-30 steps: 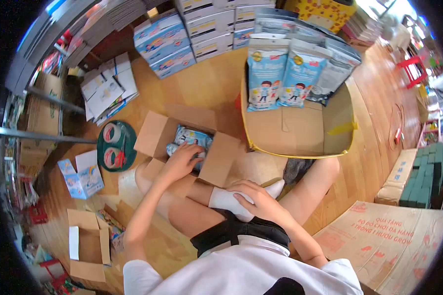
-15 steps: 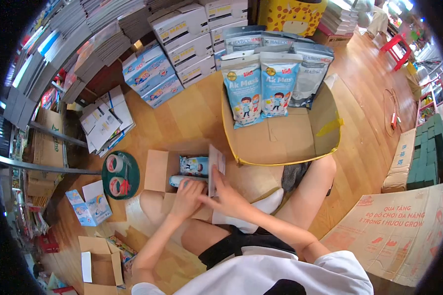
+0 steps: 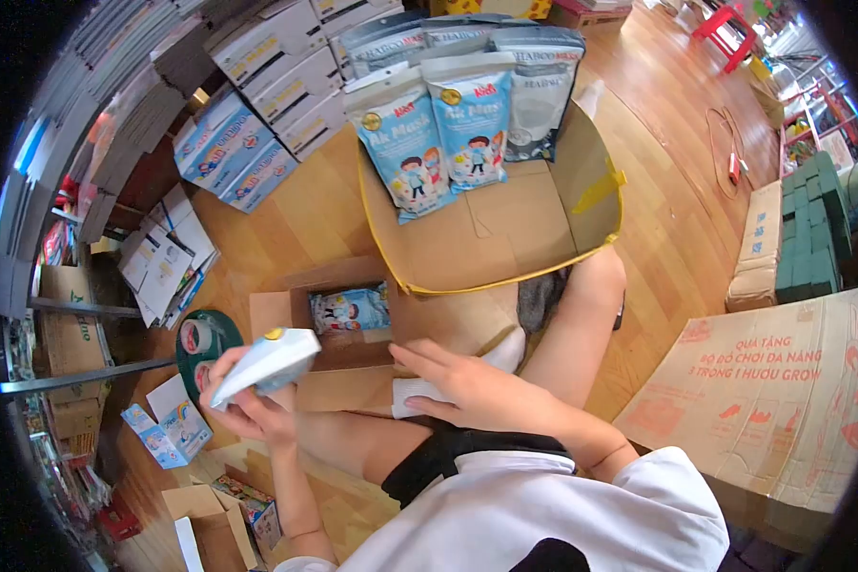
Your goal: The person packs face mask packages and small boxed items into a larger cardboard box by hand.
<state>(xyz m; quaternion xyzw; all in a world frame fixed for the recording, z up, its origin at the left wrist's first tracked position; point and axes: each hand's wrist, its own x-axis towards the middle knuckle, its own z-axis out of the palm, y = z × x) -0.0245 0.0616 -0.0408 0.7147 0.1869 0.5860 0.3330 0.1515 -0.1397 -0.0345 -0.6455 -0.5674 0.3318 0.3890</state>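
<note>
White-and-blue flat packet, held in our left fingers, slants lengthwise forward-right toward the open brown cardboard box, near our spread, empty right fingers.

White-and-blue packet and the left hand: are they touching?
Touching. The head view shows the left hand gripping the white-and-blue packet at its lower end.

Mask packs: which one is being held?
The pack in the left hand; the others in view sit in the yellow-rimmed box and the smaller carton.
</note>
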